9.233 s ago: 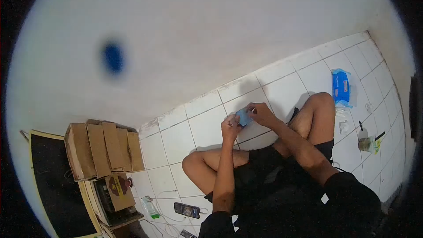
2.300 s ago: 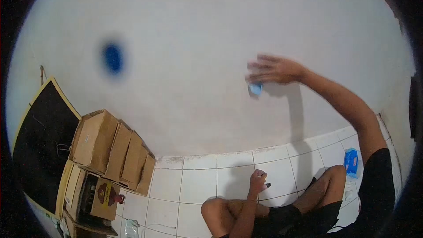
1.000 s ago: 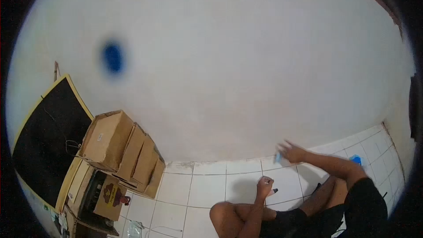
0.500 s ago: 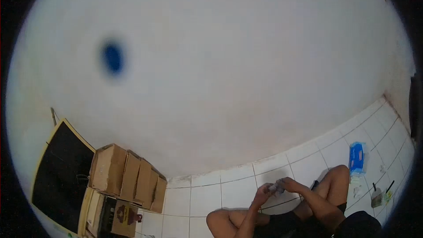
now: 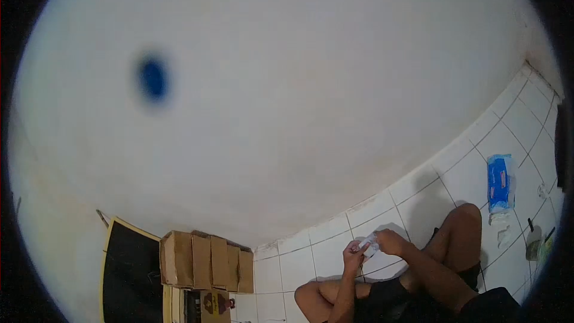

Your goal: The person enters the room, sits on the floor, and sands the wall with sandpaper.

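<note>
Above my crossed legs, both hands meet around a small pale, partly see-through object (image 5: 370, 246). My left hand (image 5: 354, 256) has its fingers closed on the object's left side. On the other side, my right hand (image 5: 391, 243) is curled with its fingertips pressed against the object's upper edge. Its exact kind is too small and blurred to tell, and the fingers hide part of it.
A blue wipes pack (image 5: 500, 182) lies on the white tiles at right, with crumpled white tissue (image 5: 500, 227) below it. A small container (image 5: 531, 248) stands nearby. Cardboard boxes (image 5: 203, 260) and a black board with a yellow frame (image 5: 131, 269) are at left.
The camera view has tilted, so the boxes, floor and wipes pack sit differently. Both hands stay on the pale object, which now shows more of its whitish surface between them.
</note>
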Demonstrator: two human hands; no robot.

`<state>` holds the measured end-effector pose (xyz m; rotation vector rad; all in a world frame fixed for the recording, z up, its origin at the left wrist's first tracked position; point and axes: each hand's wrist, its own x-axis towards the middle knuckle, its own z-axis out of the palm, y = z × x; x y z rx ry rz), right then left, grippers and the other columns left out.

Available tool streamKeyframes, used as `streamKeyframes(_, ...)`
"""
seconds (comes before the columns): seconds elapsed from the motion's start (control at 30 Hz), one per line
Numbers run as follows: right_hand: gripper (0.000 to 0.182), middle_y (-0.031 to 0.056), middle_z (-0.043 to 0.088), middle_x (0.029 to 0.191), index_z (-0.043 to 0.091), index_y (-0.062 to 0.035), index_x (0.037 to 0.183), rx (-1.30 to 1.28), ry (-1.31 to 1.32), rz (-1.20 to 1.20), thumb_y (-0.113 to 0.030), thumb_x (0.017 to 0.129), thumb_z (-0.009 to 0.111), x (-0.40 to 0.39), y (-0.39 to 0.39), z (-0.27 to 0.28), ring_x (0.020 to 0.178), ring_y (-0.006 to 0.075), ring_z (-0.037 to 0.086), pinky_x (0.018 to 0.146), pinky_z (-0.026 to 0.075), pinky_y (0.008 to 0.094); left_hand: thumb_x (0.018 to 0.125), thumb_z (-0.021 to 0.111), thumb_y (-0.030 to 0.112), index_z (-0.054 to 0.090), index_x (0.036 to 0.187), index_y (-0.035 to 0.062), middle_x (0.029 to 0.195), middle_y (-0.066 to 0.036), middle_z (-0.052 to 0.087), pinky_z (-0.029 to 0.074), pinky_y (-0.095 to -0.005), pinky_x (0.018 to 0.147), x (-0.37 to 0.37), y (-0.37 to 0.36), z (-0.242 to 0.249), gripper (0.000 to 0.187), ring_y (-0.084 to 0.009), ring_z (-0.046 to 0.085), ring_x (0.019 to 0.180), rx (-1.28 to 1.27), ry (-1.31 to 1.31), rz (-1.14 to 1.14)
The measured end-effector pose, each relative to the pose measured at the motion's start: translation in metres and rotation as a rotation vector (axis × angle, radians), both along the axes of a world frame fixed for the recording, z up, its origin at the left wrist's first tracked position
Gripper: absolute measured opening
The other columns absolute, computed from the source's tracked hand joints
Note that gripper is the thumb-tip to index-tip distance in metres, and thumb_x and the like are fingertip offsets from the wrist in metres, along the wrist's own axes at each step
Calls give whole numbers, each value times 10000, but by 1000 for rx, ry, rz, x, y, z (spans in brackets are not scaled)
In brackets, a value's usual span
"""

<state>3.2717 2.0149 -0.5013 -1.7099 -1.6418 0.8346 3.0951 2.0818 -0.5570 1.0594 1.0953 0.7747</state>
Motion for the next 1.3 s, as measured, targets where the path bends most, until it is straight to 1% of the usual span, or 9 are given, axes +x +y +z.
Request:
streamKeyframes(0.03,181,263,630,951,602,43,941,24,9,-8,-88,833,539,2,0,0,921,423,608,816,475,513,772,769,16,599,889,46,655,40,512,364,-224,404,-8,7,-16,208,-46,451,493,-37,-57,13)
streamKeyframes(0.07,184,266,630,944,600,45,946,27,10,-7,-78,822,543,1,1,-5,920,427,607,816,474,513,847,665,9,583,1010,38,897,-50,641,597,-346,680,-21,19,-38,185,-159,645,784,25,-110,-103)
streamKeyframes(0.23,189,265,634,879,606,35,962,-8,71,-52,-58,803,561,-2,8,-13,880,447,606,806,481,513,806,679,-75,552,1007,34,948,-64,644,530,-251,527,-2,6,24,261,-109,624,708,-212,-286,-51)
streamKeyframes(0.53,323,239,647,884,614,-12,1056,-102,434,94,-257,851,657,24,16,23,846,399,630,772,484,445,768,679,-108,558,945,30,868,-41,609,469,-211,510,-11,22,5,255,-91,590,686,-43,-202,-192)
streamKeyframes(0.77,377,146,647,983,486,-45,1295,-367,652,169,-211,961,539,16,45,-54,870,216,649,697,532,351,735,684,-149,566,828,29,886,-34,582,485,-261,717,-4,57,-27,233,-120,561,825,-173,-193,-213)
streamKeyframes(0.97,403,128,532,1239,428,-68,1360,-394,969,237,-141,975,522,39,75,-78,990,232,609,762,550,329,730,764,-52,596,763,47,824,-29,613,456,-232,530,22,79,-18,198,-95,564,653,-16,17,-197)
streamKeyframes(1.17,536,103,598,1231,555,-34,1246,86,351,544,-177,772,762,46,101,-95,1017,196,606,899,495,346,772,678,-71,615,962,16,898,-49,650,501,-259,602,16,78,-26,218,-115,621,721,20,-116,-232)
streamKeyframes(1.2,567,90,643,1149,599,-28,1192,-126,223,331,-184,688,809,34,84,8,976,178,622,882,496,330,779,669,-69,612,965,10,897,-53,650,508,-264,607,11,72,-26,210,-126,630,729,26,-110,-255)
streamKeyframes(1.3,481,120,632,1128,548,-2,1239,-131,335,181,-111,798,709,36,63,-38,940,220,636,854,525,363,798,644,-65,606,974,-8,893,-65,650,528,-279,624,11,67,-15,189,-159,657,751,54,-129,-299)
